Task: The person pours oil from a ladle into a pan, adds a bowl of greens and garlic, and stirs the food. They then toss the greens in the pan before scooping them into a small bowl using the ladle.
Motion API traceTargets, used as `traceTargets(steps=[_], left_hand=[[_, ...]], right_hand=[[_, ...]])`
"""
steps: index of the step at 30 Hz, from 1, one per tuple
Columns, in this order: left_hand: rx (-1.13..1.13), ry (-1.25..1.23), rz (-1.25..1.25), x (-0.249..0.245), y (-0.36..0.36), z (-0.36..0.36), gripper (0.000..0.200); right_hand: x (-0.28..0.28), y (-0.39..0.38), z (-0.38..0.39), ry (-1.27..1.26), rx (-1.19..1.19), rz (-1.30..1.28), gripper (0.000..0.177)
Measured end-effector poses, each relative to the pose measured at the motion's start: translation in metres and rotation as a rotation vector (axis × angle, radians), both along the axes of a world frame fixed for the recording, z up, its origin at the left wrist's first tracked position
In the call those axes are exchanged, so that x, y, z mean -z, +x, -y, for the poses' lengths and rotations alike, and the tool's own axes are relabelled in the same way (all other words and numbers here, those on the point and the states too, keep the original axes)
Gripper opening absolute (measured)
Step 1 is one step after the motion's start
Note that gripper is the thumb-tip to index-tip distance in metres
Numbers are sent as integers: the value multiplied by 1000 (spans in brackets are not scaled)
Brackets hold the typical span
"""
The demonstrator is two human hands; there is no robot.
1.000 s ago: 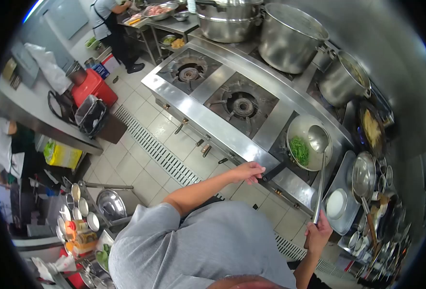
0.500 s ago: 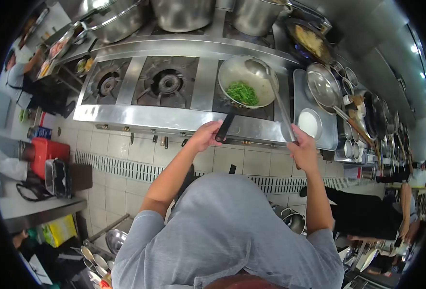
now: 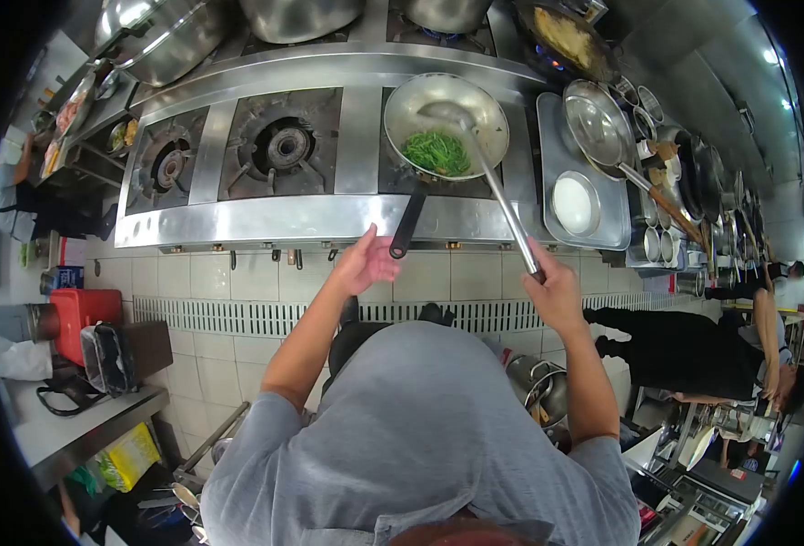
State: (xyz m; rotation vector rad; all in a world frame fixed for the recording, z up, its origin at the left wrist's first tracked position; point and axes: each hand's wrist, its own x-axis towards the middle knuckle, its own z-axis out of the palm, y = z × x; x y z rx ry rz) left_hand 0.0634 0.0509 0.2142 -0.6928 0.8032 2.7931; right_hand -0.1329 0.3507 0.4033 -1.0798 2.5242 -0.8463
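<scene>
A wok [image 3: 484, 102] with chopped greens [image 3: 436, 153] in its lower part stands on the right front burner of the stove. Its black handle [image 3: 408, 221] points toward me. Just left of that handle, my left hand [image 3: 366, 262] is open, fingers spread, with a small gap to it. My right hand [image 3: 552, 289] is closed around the end of a long metal ladle [image 3: 504, 202], whose bowl rests inside the wok above the greens. To the right, a metal bowl of white contents [image 3: 576, 204] sits on a tray [image 3: 557, 235].
Large pots [image 3: 184, 45] stand along the back. At the back right a pan [image 3: 561, 41] sits over a blue flame. A strainer [image 3: 595, 118] lies over the tray. One person [image 3: 693, 355] is at the right, another [image 3: 20, 187] at the far left.
My left hand has let go of the wok's handle and opened beside it. The view has shifted, so the stove sits further left and higher. My right hand still holds the ladle.
</scene>
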Motion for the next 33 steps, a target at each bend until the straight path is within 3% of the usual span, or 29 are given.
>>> traceTargets(steps=[3, 7, 10, 12, 16, 19, 24, 33], left_hand=[[20, -59, 329, 66, 27, -11, 51], [-124, -137, 475, 160, 8, -18, 49], [-236, -121, 477, 168, -18, -35, 49], [-349, 13, 428, 164, -29, -40, 38], [-445, 169, 295, 204, -40, -40, 29], [-454, 130, 250, 210, -46, -43, 27], [-474, 24, 303, 215, -49, -43, 22], [-488, -21, 295, 217, -51, -43, 25]], right_hand=[[19, -4, 8, 6, 53, -45, 61], [41, -14, 22, 66, 104, 53, 60], [49, -12, 19, 44, 78, 113, 60], [60, -17, 14, 51, 76, 197, 59], [61, -28, 10, -128, 82, 562, 51], [62, -38, 5, -97, 98, 592, 48], [72, -50, -6, -150, 50, 740, 24], [75, -57, -6, -162, 9, 733, 23]])
